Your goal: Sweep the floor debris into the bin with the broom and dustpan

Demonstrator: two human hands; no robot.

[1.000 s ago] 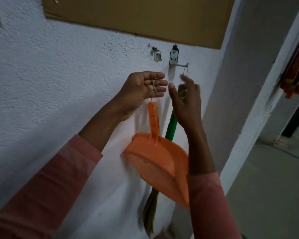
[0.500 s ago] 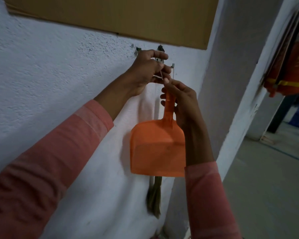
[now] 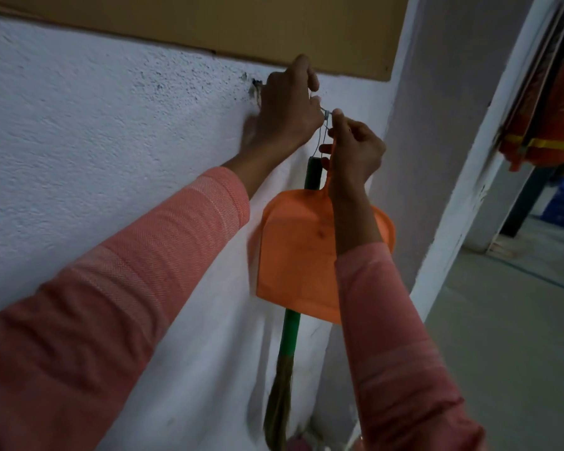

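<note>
Both hands work at the wall hook: the left hand [image 3: 287,105] pinches a wire loop, the right hand [image 3: 352,151] grips the dustpan [image 3: 293,255] handle; pan and broom [image 3: 288,333] hang straight below it.

The dustpan [image 3: 293,255] is orange plastic, flat and broad, with a narrow handle rising from its top edge. It hangs upright against the white wall, handle up and wide mouth edge down, its back face turned outward. A thin wire loop at the handle's tip runs up toward a hook that is mostly hidden. The broom [image 3: 288,336] hangs just behind it, also upright: a green stick, dark at the top end, with brownish bristles pointing down below the dustpan.
</note>
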